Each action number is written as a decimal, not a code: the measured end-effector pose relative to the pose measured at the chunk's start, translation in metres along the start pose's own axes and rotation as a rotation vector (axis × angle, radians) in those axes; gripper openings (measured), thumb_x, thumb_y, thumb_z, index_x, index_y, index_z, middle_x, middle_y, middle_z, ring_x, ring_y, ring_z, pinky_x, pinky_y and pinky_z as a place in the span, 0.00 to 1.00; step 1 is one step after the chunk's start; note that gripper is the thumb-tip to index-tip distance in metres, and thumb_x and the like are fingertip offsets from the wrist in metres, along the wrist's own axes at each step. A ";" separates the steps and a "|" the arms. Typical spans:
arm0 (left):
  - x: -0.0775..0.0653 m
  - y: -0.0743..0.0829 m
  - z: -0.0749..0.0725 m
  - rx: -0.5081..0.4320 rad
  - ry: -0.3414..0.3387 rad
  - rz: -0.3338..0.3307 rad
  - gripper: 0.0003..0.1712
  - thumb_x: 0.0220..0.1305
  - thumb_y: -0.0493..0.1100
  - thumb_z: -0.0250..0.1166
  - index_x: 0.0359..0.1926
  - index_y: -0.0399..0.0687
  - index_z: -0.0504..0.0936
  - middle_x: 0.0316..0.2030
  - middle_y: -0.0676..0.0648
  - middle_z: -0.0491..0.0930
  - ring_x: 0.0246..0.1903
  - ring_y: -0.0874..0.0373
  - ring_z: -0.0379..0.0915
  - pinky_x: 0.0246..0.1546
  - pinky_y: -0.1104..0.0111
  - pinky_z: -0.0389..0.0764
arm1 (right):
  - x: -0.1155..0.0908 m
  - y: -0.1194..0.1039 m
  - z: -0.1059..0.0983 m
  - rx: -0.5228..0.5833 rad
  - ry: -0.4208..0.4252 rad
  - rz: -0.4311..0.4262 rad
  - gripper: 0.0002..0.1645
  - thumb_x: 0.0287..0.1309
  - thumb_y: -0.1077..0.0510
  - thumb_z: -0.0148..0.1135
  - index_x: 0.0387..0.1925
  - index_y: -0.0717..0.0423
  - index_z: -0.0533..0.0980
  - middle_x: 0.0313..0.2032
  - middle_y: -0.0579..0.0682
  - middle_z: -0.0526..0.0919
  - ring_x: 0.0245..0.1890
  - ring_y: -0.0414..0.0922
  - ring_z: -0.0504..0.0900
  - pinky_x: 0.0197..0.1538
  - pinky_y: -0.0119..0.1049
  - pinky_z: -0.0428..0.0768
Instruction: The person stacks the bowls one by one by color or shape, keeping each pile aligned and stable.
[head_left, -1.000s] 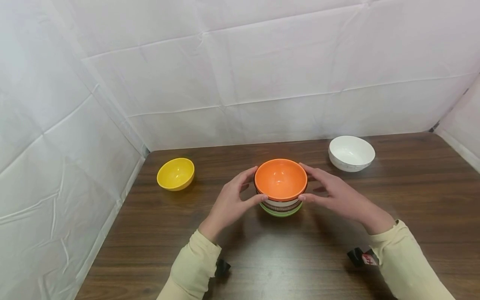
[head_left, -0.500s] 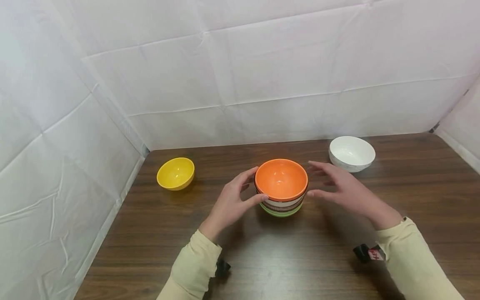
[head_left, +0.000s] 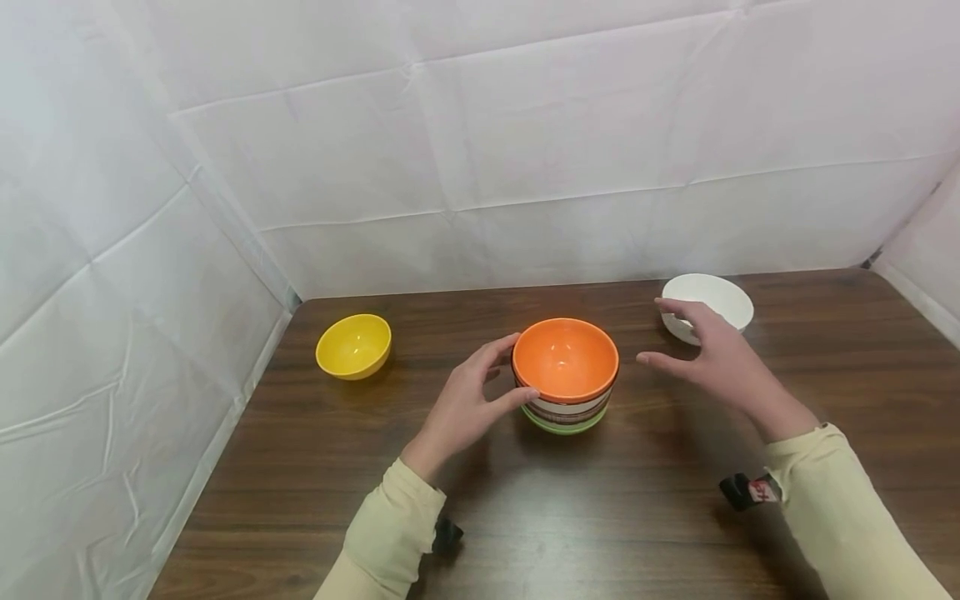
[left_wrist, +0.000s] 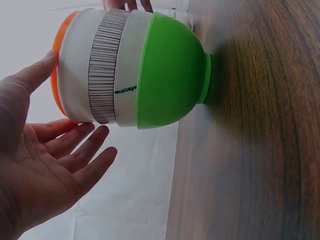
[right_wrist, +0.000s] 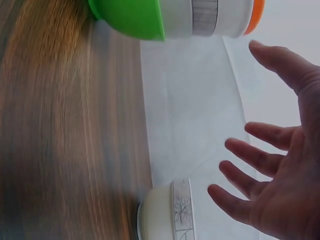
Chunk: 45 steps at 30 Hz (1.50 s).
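Observation:
A stack of bowls stands mid-table: an orange bowl [head_left: 564,358] on top, white ware with a striped band [left_wrist: 104,67] beneath, and a green bowl [left_wrist: 170,75] at the base. My left hand [head_left: 463,408] holds the orange bowl's left side, thumb on the near rim and index finger at the far rim. The other left fingers spread loosely below the rim. Off to the right of the stack, my right hand [head_left: 726,367] is held in the air with fingers apart and nothing in them. In the head view it overlaps a white bowl [head_left: 716,293].
A yellow bowl [head_left: 354,346] sits at the table's back left. White cloth [head_left: 555,133] hangs behind the dark wooden table [head_left: 262,500] and along its left side. In the right wrist view, the white bowl shows a patterned band [right_wrist: 183,207].
My right hand has let go of the stack and moved right, toward the white bowl. The left hand has stayed at the orange bowl, and the stack has not moved.

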<state>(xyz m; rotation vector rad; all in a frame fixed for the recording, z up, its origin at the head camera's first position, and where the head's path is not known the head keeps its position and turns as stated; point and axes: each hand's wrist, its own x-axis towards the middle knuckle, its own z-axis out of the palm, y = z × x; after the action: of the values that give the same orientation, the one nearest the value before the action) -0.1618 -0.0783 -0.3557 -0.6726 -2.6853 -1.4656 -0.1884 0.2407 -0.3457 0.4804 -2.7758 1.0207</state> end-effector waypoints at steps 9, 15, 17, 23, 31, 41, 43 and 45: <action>0.001 0.000 0.002 0.000 0.001 0.012 0.41 0.54 0.53 0.70 0.67 0.49 0.66 0.64 0.49 0.71 0.59 0.58 0.69 0.60 0.56 0.75 | 0.004 0.017 -0.007 -0.059 0.108 0.065 0.50 0.48 0.46 0.72 0.63 0.71 0.62 0.60 0.74 0.67 0.60 0.68 0.61 0.60 0.70 0.60; 0.001 0.001 0.002 0.001 0.003 0.006 0.41 0.54 0.54 0.70 0.67 0.50 0.66 0.64 0.49 0.71 0.59 0.57 0.69 0.60 0.55 0.75 | 0.008 0.029 -0.010 -0.073 0.194 0.103 0.49 0.46 0.44 0.72 0.62 0.71 0.64 0.59 0.74 0.68 0.56 0.70 0.62 0.55 0.68 0.64; 0.001 0.001 0.002 0.004 0.003 0.006 0.41 0.54 0.54 0.70 0.67 0.50 0.66 0.64 0.49 0.71 0.58 0.58 0.69 0.60 0.56 0.75 | 0.009 0.032 -0.011 -0.089 0.192 0.125 0.50 0.47 0.43 0.71 0.63 0.70 0.63 0.59 0.74 0.67 0.55 0.72 0.61 0.52 0.69 0.64; 0.001 0.001 0.002 0.004 0.000 0.002 0.41 0.55 0.54 0.70 0.67 0.50 0.66 0.64 0.49 0.70 0.58 0.58 0.69 0.60 0.56 0.75 | 0.012 0.040 -0.014 -0.127 0.192 0.151 0.51 0.49 0.42 0.69 0.64 0.71 0.61 0.57 0.77 0.65 0.54 0.75 0.59 0.49 0.70 0.64; 0.001 0.000 0.002 0.012 -0.007 0.020 0.41 0.55 0.54 0.69 0.68 0.49 0.65 0.63 0.48 0.71 0.57 0.58 0.70 0.60 0.57 0.75 | 0.012 0.058 -0.014 -0.170 0.190 0.210 0.55 0.47 0.41 0.70 0.64 0.72 0.58 0.60 0.77 0.59 0.56 0.75 0.55 0.51 0.73 0.63; 0.001 -0.001 0.002 0.009 -0.009 0.039 0.41 0.56 0.54 0.69 0.68 0.48 0.65 0.63 0.48 0.71 0.57 0.58 0.70 0.59 0.57 0.75 | 0.015 0.071 -0.011 -0.173 0.198 0.270 0.58 0.46 0.41 0.71 0.65 0.73 0.54 0.60 0.79 0.55 0.56 0.76 0.52 0.49 0.73 0.63; 0.000 -0.001 0.002 0.009 -0.007 0.037 0.41 0.56 0.54 0.69 0.68 0.48 0.65 0.63 0.48 0.71 0.57 0.58 0.70 0.59 0.57 0.76 | 0.017 0.073 -0.011 -0.172 0.203 0.276 0.58 0.46 0.43 0.71 0.65 0.74 0.54 0.60 0.80 0.55 0.56 0.76 0.52 0.50 0.73 0.63; 0.000 -0.001 0.002 0.010 -0.005 0.036 0.41 0.56 0.54 0.69 0.68 0.48 0.65 0.63 0.48 0.71 0.57 0.58 0.70 0.59 0.57 0.76 | 0.018 0.075 -0.010 -0.171 0.206 0.278 0.57 0.46 0.44 0.71 0.64 0.75 0.54 0.60 0.80 0.54 0.56 0.76 0.52 0.51 0.73 0.61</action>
<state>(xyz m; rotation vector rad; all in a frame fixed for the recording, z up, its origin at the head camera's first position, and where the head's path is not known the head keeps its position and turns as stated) -0.1623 -0.0770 -0.3581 -0.7211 -2.6676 -1.4434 -0.2313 0.2969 -0.3789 -0.0332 -2.7573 0.8164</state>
